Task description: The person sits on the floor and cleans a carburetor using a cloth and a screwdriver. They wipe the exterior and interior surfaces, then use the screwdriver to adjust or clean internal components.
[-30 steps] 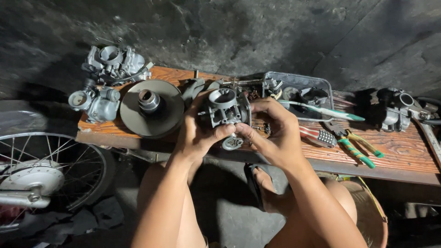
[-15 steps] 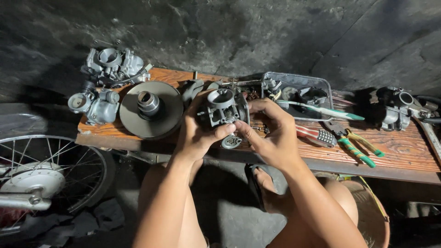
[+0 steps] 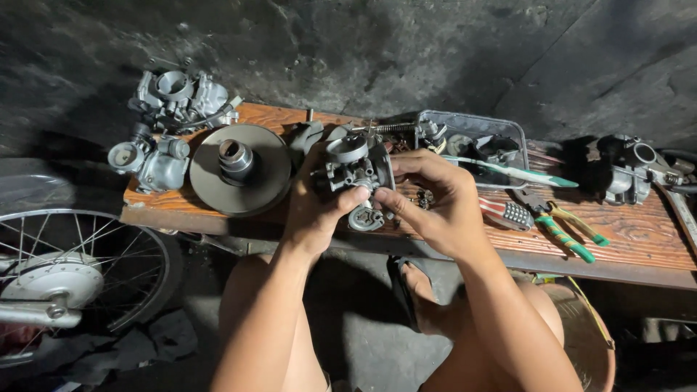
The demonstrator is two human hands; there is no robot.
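Gripping carburetor (image 3: 353, 170): left hand (image 3: 316, 210); right hand (image 3: 435, 203)

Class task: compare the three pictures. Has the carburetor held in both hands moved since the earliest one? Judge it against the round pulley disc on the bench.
No. The carburetor sits just right of the pulley disc, as before, with no clear shift.

Carburetor (image 3: 353, 172) — dull grey cast metal, grimy. Bench plank (image 3: 639, 236) — reddish varnished wood, visible grain. Pulley disc (image 3: 236, 167) matt dark metal. Pliers (image 3: 563, 229) handles green plastic.
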